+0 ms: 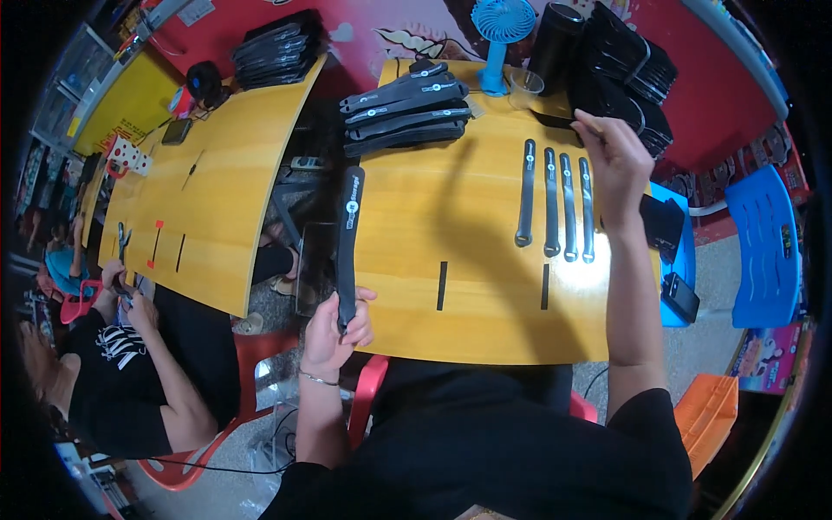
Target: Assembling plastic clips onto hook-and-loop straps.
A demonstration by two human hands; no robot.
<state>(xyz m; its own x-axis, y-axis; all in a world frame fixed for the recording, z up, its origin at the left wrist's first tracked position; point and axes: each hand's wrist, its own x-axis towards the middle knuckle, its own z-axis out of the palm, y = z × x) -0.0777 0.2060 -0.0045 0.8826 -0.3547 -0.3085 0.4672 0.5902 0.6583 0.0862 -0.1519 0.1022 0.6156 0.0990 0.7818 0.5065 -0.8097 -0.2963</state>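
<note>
My left hand is closed around the lower end of a long black strap with white print, held upright at the table's left edge. At the far right, my right hand is raised with its fingers pinched. A dark flat strip meets those fingertips; its far end is hard to make out. Several narrow black straps with metal-looking rings at their near ends lie side by side left of my right forearm. A pile of black printed straps sits at the far left of the table.
Two dark tape marks are on the yellow table. A blue fan, clear cup, black cylinder and black packs stand behind. A blue stool is at right. A co-worker sits left.
</note>
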